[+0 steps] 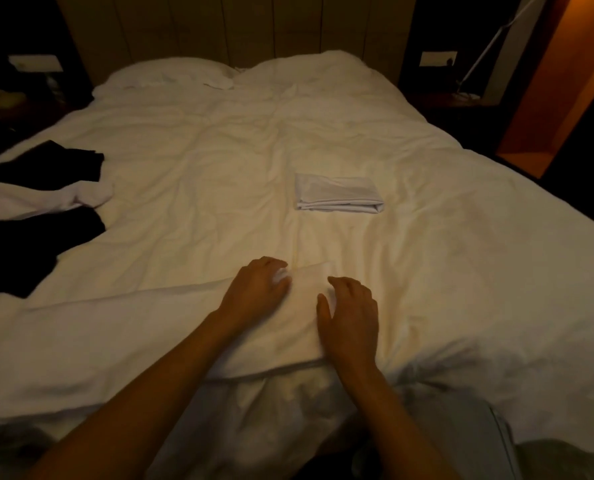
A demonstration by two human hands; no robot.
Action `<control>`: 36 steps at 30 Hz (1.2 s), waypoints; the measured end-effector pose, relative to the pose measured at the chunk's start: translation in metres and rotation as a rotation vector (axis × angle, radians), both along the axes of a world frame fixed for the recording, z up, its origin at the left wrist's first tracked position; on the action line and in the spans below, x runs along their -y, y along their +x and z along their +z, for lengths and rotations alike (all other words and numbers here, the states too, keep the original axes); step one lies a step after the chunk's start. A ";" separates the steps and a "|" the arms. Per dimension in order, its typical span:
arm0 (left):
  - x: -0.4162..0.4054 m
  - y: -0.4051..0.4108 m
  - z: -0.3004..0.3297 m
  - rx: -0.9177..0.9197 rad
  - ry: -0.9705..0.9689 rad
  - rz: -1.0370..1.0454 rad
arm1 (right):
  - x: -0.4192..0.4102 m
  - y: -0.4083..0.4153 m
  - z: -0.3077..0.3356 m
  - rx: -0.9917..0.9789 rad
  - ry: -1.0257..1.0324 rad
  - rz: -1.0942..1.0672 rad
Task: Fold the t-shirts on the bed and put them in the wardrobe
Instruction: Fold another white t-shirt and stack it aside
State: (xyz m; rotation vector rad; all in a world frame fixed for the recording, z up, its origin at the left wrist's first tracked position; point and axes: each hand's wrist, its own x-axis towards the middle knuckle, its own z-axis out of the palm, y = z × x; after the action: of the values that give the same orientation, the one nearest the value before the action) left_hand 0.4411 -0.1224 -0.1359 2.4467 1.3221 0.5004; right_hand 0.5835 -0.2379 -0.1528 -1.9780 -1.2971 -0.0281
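A white t-shirt [171, 327] lies flat along the near part of the bed [462, 271], stretching from the left to my hands. My left hand [257, 289] has curled fingers that pinch its far right corner. My right hand [349, 317] rests on the shirt's right edge with loosely bent fingers and holds nothing. A folded white t-shirt [339, 194] sits further back, right of the bed's middle. Unfolded clothes lie in a pile at the left edge: a black garment [67, 161], a white one [46, 199] and another black one [29, 247].
White pillows [171, 77] lie against the padded headboard [219, 26]. Dark bedside tables stand on both sides, with a white lamp arm [489, 46] at the right. An orange-lit opening [565, 98] is at the far right. No wardrobe is in view.
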 end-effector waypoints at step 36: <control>0.094 -0.340 -0.046 0.454 -0.023 0.885 | -0.139 -0.339 0.026 0.290 -0.435 0.843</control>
State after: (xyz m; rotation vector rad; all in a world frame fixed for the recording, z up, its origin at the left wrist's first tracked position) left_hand 0.1016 -0.2164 -0.1823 1.4612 2.0883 1.1387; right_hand 0.2450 -0.0989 -0.1266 -1.6298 -2.4009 0.4173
